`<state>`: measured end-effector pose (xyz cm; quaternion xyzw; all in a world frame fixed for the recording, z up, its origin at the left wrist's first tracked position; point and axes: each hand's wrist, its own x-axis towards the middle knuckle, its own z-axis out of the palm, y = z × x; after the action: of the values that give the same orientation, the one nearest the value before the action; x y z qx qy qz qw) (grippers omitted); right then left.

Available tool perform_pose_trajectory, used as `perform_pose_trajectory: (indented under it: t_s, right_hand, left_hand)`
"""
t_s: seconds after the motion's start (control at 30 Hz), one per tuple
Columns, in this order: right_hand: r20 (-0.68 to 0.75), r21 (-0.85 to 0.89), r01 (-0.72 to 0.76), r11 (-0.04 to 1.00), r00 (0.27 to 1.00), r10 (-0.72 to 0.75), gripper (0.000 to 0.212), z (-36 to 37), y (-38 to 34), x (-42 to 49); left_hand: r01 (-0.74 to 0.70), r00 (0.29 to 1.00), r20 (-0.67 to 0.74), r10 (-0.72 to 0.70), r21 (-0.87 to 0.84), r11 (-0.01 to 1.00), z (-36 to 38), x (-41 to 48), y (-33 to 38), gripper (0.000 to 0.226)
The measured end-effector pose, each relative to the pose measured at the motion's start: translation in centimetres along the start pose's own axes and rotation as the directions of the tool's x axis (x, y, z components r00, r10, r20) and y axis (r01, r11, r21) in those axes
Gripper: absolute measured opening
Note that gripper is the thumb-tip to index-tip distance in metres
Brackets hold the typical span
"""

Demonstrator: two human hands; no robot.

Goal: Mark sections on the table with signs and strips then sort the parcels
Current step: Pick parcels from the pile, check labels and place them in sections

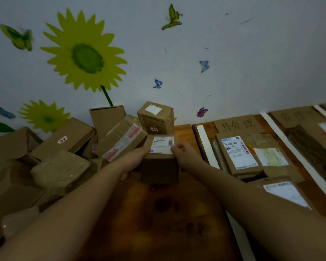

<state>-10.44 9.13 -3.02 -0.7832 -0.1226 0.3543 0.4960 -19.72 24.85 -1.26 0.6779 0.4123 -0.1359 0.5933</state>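
Observation:
I hold a small brown cardboard parcel (159, 166) above the wooden table (158, 213), its white shipping label facing up. My left hand (133, 162) grips its left side. My right hand (183, 153) grips its right upper edge beside the label. A heap of unsorted cardboard parcels (64, 147) lies to the left against the wall. To the right, white strips (207, 146) mark off sections. A cardboard sign (237, 125) with handwritten characters heads the nearest section, where flat labelled parcels (239, 155) lie. A second sign (294, 115) heads the section beyond it.
A taller taped box (156, 117) stands upright by the wall behind the held parcel. Another white strip (297, 153) runs diagonally at the right, with more parcels (320, 138) past it. The wall carries sunflower and butterfly stickers.

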Motion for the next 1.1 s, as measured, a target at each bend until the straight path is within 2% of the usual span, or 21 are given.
perform_pose_trajectory:
  t_s: [0.07,0.13,0.27,0.4,0.8,0.87,0.97,1.07,1.1]
  right_hand:
    - [-0.072,-0.015,0.032,0.999,0.997,-0.033,0.035,0.6,0.3,-1.8]
    - [-0.106,-0.012,0.080,0.997,0.991,-0.081,0.044,1.5,0.2,-4.1]
    - [-0.136,-0.016,0.192,0.981,0.972,-0.192,0.063,3.4,0.0,-8.8]
    - [-0.145,-0.050,0.260,0.964,0.953,-0.265,0.066,5.1,-0.3,-13.6]
    - [-0.242,0.006,0.370,0.929,0.902,-0.358,0.065,5.4,1.2,-23.6]
    - [-0.248,0.000,0.386,0.922,0.893,-0.374,0.065,4.5,1.7,-24.7]
    - [-0.233,-0.044,0.413,0.910,0.881,-0.412,0.066,3.0,2.6,-26.7]
    - [-0.248,-0.084,0.428,0.900,0.866,-0.435,0.066,0.5,4.3,-28.0]
    - [-0.259,-0.108,0.417,0.902,0.865,-0.431,0.068,-0.7,5.0,-28.5]
  left_hand:
    - [-0.083,0.997,-0.011,0.083,-0.025,0.996,-0.2,-1.4,-1.0,0.043]
    - [-0.148,0.989,-0.035,0.146,-0.055,0.987,-0.4,-3.3,-2.2,0.052]
    - [-0.295,0.954,-0.088,0.287,-0.086,0.952,-1.0,-8.1,-4.9,0.060]
    - [-0.422,0.906,-0.117,0.407,-0.186,0.887,-2.1,-12.4,-7.8,0.063]
    - [-0.568,0.819,-0.064,0.571,-0.230,0.790,-0.5,-21.2,-11.4,0.078]
    - [-0.577,0.814,-0.058,0.579,-0.203,0.791,0.6,-21.9,-11.2,0.076]
    - [-0.617,0.786,-0.067,0.615,-0.022,0.787,3.3,-22.7,-10.5,0.077]
    - [-0.641,0.763,-0.047,0.645,0.076,0.764,7.1,-23.8,-9.0,0.066]
    - [-0.642,0.763,-0.028,0.646,0.086,0.762,8.4,-23.9,-8.5,0.073]
